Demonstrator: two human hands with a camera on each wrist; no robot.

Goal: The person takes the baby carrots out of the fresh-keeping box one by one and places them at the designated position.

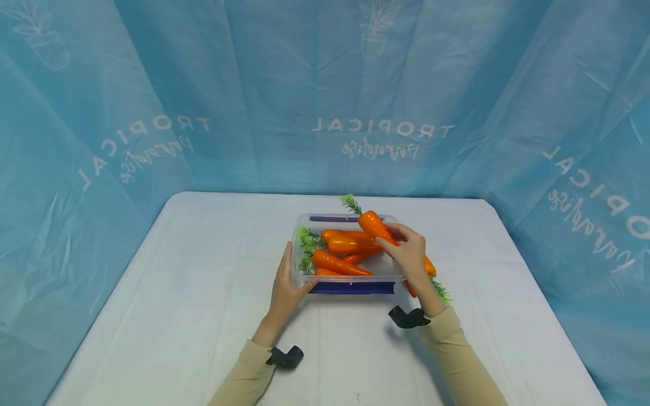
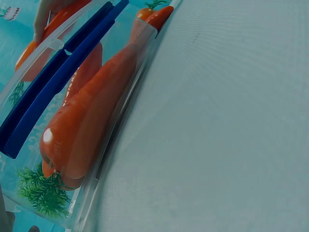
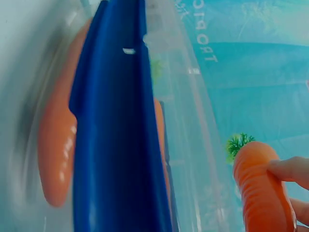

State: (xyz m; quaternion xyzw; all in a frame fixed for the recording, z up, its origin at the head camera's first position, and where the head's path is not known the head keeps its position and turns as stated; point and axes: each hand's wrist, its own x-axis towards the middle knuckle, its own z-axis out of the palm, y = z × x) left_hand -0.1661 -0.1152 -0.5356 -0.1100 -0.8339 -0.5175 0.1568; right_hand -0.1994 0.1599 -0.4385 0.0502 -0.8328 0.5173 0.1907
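A clear plastic container (image 1: 355, 278) with blue latches stands on the table, several orange carrots with green tops inside it. My left hand (image 1: 286, 287) rests against its front left corner, fingers extended along the left side and thumb at the front rim. Above the container's right part, my right hand (image 1: 412, 255) pinches a carrot (image 1: 373, 224) between thumb and fingers. That carrot tilts, its leafy top pointing to the back left; its lower end is hidden by the hand. In the left wrist view, carrots (image 2: 91, 121) show through the container wall beside a blue latch (image 2: 58, 79).
Right of the container, partly behind my right wrist, another carrot (image 1: 430, 266) with a green top lies on the table, and an orange tip (image 1: 410, 288) shows nearby. A white cloth covers the table (image 1: 203, 293). Blue printed curtains (image 1: 284, 152) hang behind and at both sides.
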